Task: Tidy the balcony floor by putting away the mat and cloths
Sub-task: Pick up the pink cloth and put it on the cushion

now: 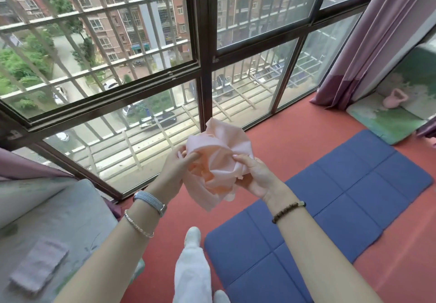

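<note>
soft, even daylight pours in through the big window (141, 66), leaving the red floor (295, 142) bright with only faint shadows. wide-angle bending curves the window frames near the edges. the folded cloth (39, 267) at lower left looks soft and blurred.

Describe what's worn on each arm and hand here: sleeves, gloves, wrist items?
No sleeves or gloves; both forearms are bare. The left wrist carries a watch with a grey woven band and, below it, a thin silver bracelet. The right wrist carries a dark brown beaded bracelet with one pale bead. No rings visible.
</note>
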